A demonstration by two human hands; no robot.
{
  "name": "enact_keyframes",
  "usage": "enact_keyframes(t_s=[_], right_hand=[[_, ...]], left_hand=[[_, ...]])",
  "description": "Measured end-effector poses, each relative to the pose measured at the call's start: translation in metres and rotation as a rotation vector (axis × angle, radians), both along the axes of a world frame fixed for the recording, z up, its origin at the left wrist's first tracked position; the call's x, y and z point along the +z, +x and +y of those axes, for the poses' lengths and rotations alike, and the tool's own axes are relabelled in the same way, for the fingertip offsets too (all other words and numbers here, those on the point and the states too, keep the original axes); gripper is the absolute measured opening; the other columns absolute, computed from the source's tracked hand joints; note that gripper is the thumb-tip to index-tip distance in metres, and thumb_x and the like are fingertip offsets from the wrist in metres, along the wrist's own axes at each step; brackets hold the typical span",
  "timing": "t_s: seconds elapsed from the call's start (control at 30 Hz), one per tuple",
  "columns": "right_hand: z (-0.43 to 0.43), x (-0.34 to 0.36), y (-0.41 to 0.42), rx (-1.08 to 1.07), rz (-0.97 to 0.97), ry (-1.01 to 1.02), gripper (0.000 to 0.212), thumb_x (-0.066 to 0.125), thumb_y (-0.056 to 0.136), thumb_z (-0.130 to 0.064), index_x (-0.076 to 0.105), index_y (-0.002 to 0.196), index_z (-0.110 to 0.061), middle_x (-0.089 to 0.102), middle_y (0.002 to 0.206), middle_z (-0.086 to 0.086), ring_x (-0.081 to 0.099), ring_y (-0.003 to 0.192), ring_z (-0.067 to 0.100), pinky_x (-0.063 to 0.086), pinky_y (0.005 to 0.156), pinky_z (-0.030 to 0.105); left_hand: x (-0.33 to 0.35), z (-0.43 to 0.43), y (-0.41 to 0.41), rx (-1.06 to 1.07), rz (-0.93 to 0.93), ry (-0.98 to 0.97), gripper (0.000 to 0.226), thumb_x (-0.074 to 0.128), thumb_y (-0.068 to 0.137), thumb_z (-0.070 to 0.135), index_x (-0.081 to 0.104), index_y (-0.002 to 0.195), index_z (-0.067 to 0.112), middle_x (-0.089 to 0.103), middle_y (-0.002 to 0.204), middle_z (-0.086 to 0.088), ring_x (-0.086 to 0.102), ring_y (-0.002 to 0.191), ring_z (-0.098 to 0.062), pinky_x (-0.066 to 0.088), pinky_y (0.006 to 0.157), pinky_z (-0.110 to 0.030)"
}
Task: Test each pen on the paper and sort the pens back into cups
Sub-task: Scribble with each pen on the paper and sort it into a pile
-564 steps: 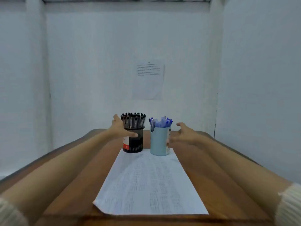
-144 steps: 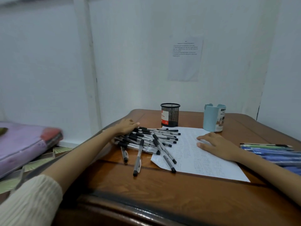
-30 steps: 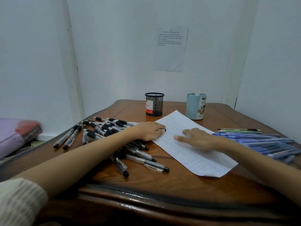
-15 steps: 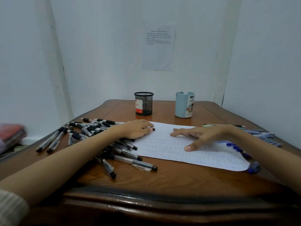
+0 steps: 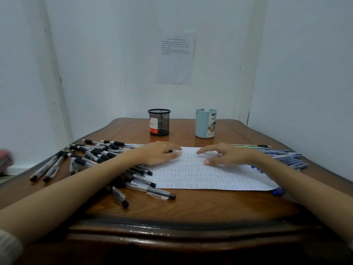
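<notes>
- Now our paper (image 5: 200, 176) lies square to the near edge of the table (image 5: 191, 207) under both sets of fingers. It is no longer skewed as it is a second back.
- Our right hand (image 5: 227, 155) is slightly blurred, with its fingers spread flat on the sheet.
- Our left hand (image 5: 158, 154) rests with its fingers close together on the sheet's left edge. A dark pen end (image 5: 170, 151) shows beneath them, but we cannot tell if they pinch it.
- The black pens (image 5: 99, 153) sprawl behind the left fingers. The blue pens (image 5: 286, 157) lie beyond the right wrist, a few under the sheet.
- The black mesh cup (image 5: 159, 122) and blue cup (image 5: 206, 123) stand ahead of our fingertips with no pens showing.
- We judge the sheet ready, so testing can start.
</notes>
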State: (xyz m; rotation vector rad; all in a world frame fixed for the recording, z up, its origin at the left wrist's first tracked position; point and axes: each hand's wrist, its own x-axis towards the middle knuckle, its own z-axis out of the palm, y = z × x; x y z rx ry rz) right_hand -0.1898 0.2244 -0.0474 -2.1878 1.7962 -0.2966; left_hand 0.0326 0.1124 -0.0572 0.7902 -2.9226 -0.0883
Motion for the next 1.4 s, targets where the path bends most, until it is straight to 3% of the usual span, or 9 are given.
enact_keyframes(t_s=[0.13, 0.43, 0.63, 0.77, 0.97, 1.1, 1.2, 1.33, 1.4], right_hand=[[-0.002, -0.003, -0.005, -0.018, 0.032, -0.086, 0.036, 0.048, 0.096, -0.03, 0.05, 0.132, -0.026, 0.045, 0.141, -0.009, 0.039, 0.127, 0.008, 0.031, 0.104, 0.029], [-0.012, 0.01, -0.027, -0.057, -0.048, -0.21, 0.043, 0.041, 0.091, 0.013, 0.06, 0.121, -0.012, 0.063, 0.122, 0.003, 0.057, 0.109, 0.007, 0.045, 0.081, 0.005], [-0.022, 0.01, -0.029, 0.007, 0.008, -0.156, 0.026, 0.063, 0.088, -0.015, 0.067, 0.113, -0.018, 0.065, 0.112, -0.007, 0.059, 0.103, 0.008, 0.047, 0.085, 0.014], [-0.033, -0.002, -0.018, 0.01, -0.036, -0.23, 0.023, 0.067, 0.084, -0.025, 0.071, 0.106, -0.02, 0.064, 0.103, -0.01, 0.058, 0.097, 0.005, 0.045, 0.081, 0.01], [-0.037, -0.011, -0.009, 0.013, -0.074, -0.317, 0.019, 0.065, 0.086, -0.028, 0.07, 0.103, -0.022, 0.064, 0.105, -0.007, 0.057, 0.096, 0.007, 0.047, 0.079, 0.016], [-0.027, 0.005, -0.009, 0.07, -0.102, -0.144, 0.022, 0.06, 0.088, -0.028, 0.065, 0.109, -0.027, 0.059, 0.112, -0.014, 0.053, 0.099, -0.006, 0.041, 0.079, 0.002], [-0.018, 0.008, -0.009, 0.103, -0.109, -0.004, 0.029, 0.061, 0.087, -0.03, 0.059, 0.116, -0.034, 0.053, 0.127, -0.017, 0.046, 0.111, -0.004, 0.037, 0.085, 0.008], [-0.012, 0.002, -0.014, 0.122, -0.117, 0.043, 0.037, 0.061, 0.088, -0.029, 0.057, 0.124, -0.032, 0.047, 0.138, -0.015, 0.038, 0.119, -0.004, 0.032, 0.093, 0.016], [-0.013, 0.003, -0.015, 0.122, -0.115, 0.046, 0.037, 0.062, 0.088, -0.027, 0.057, 0.124, -0.031, 0.048, 0.138, -0.013, 0.04, 0.119, -0.002, 0.034, 0.093, 0.015]], left_hand=[[0.0, -0.001, 0.0, 0.005, -0.104, 0.034, 0.059, 0.028, 0.094, 0.054, 0.025, 0.147, 0.028, 0.024, 0.154, 0.002, 0.025, 0.14, -0.019, 0.018, 0.113, -0.038], [0.015, -0.01, 0.01, -0.04, -0.149, 0.16, 0.051, 0.041, 0.094, 0.047, 0.037, 0.141, 0.028, 0.036, 0.146, 0.006, 0.033, 0.131, -0.01, 0.022, 0.106, -0.026], [0.034, -0.024, 0.012, -0.084, -0.216, 0.139, 0.039, 0.059, 0.086, 0.046, 0.055, 0.122, 0.03, 0.047, 0.115, 0.022, 0.043, 0.104, 0.007, 0.03, 0.093, -0.012], [0.015, -0.03, 0.005, -0.115, -0.007, -0.016, 0.05, 0.04, 0.083, 0.065, 0.059, 0.1, 0.023, 0.053, 0.107, 0.003, 0.051, 0.097, -0.007, 0.039, 0.087, -0.022], [-0.005, -0.028, 0.004, -0.107, 0.012, -0.061, 0.049, 0.027, 0.092, 0.054, 0.048, 0.129, 0.029, 0.049, 0.128, 0.009, 0.045, 0.115, -0.002, 0.038, 0.101, -0.028], [-0.005, -0.028, 0.005, -0.121, -0.028, -0.088, 0.048, 0.026, 0.094, 0.051, 0.045, 0.133, 0.03, 0.047, 0.131, 0.009, 0.043, 0.117, -0.002, 0.036, 0.103, -0.028], [-0.004, -0.028, 0.008, -0.149, -0.039, -0.092, 0.065, 0.013, 0.086, 0.06, 0.043, 0.135, 0.029, 0.046, 0.133, 0.01, 0.041, 0.119, -0.001, 0.033, 0.104, -0.025], [-0.004, -0.035, 0.011, -0.155, -0.033, -0.093, 0.046, 0.024, 0.096, 0.045, 0.043, 0.135, 0.03, 0.044, 0.134, 0.01, 0.041, 0.121, -0.003, 0.034, 0.106, -0.031], [-0.003, -0.035, 0.014, -0.15, -0.041, -0.096, 0.054, 0.018, 0.091, 0.052, 0.042, 0.135, 0.033, 0.043, 0.135, 0.012, 0.039, 0.122, -0.001, 0.034, 0.106, -0.03]])
